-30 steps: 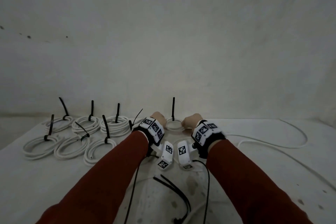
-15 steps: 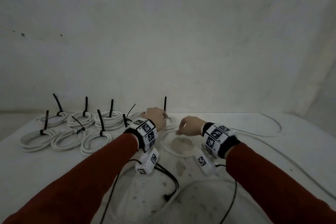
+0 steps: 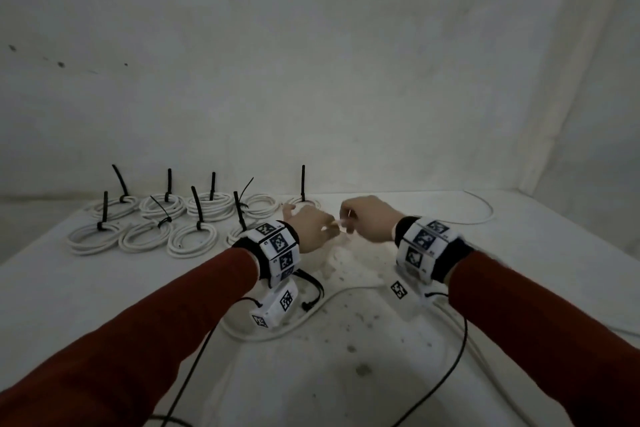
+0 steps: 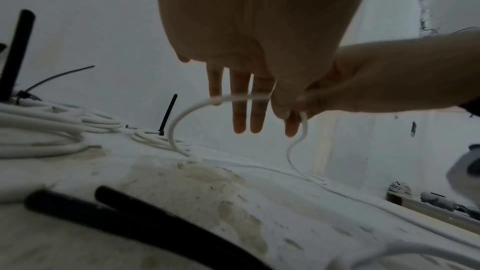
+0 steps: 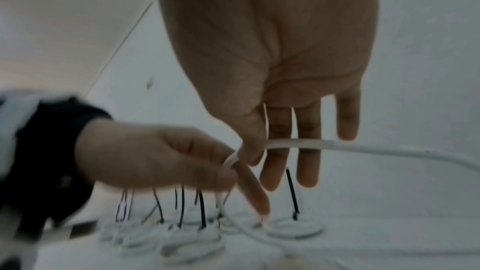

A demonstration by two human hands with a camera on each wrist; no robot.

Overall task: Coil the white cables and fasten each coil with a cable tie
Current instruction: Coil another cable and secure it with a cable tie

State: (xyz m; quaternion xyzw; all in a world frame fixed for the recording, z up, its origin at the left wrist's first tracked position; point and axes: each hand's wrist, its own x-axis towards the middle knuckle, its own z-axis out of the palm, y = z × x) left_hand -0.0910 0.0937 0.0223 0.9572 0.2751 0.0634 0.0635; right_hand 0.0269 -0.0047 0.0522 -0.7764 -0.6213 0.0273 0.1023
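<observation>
Both hands meet in the middle of the head view, a little above the desk. The left hand pinches the white cable between thumb and first finger; its other fingers hang straight down. The right hand pinches the same cable right beside it, with its other fingers straight too. So each grip is narrow and holds the cable.

From the left wrist view, the cable bends up from the desk in a small arch, goes into the pinch, and drops down again to the desk. The rest of it runs off to the right of the frame, lying loose on the desk.

At the middle left of the head view sit the finished coils, in two rows, each with a black tie sticking up. One more tied coil lies just behind the hands. Spare black ties lie at the lower left of the left wrist view.

The cable looks light and bendy, but a bit springy, so a loop may pop open if let go. It looks smooth and may slide through fingers. I think it is best held where the loops cross, so they stay together.
</observation>
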